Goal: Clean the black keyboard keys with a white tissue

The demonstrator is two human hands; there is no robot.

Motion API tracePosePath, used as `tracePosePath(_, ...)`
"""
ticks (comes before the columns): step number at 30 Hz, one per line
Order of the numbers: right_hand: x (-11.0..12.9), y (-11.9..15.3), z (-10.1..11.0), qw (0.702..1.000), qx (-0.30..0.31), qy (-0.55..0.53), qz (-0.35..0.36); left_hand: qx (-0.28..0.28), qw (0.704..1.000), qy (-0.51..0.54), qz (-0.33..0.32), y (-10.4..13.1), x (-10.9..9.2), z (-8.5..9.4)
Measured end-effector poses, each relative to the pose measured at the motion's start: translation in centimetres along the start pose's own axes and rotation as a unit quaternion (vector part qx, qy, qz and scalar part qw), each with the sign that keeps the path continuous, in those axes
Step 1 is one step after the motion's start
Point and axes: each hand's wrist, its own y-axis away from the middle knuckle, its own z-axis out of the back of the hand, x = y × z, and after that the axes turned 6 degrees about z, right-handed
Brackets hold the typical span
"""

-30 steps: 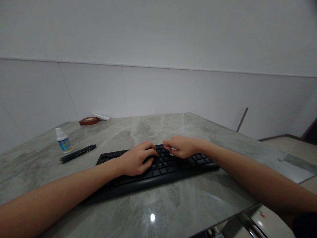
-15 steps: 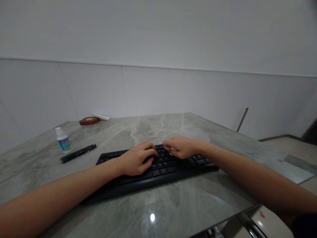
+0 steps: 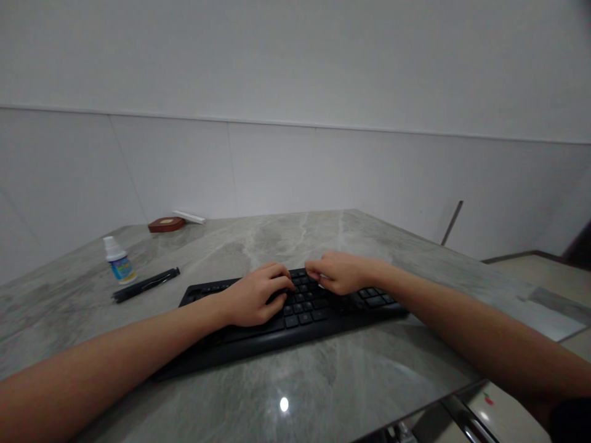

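Note:
A black keyboard (image 3: 295, 335) lies slightly slanted on the grey marbled table. My left hand (image 3: 258, 295) rests on its middle keys, with the fingers bent and apart and nothing held. Just to the right, my right hand (image 3: 339, 272) is closed over the upper keys, its fingers bunched together. A bit of something small and white (image 3: 321, 284) shows beneath those fingers; most of it is hidden, and I cannot tell its kind. Both forearms reach in across the near part of the table.
On the left stand a white spray bottle (image 3: 119, 261) with a blue label and, beside it, a black stick-like item (image 3: 146, 285). Farther back, a reddish-brown box (image 3: 166, 224) and a white strip (image 3: 188, 216) lie near the wall. A stool (image 3: 501, 413) is below the front edge.
My right hand has shifted very slightly to the right over the keys. My left hand and the keyboard stay in place.

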Motion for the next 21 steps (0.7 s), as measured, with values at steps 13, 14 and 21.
tracePosePath(13,-0.07,-0.28,-0.51,1.0,-0.025,0.009,0.015,-0.006,1.0,0.003,0.001,0.02,-0.09,-0.07)
tracePosePath(14,-0.05,-0.27,-0.53,0.999,-0.03,0.013,0.011,-0.005,1.0,0.003,0.001,0.03,-0.08,-0.07)
tracePosePath(21,0.05,-0.26,-0.27,1.0,-0.017,-0.015,0.008,0.0,1.0,-0.001,0.0,0.06,0.09,-0.1)
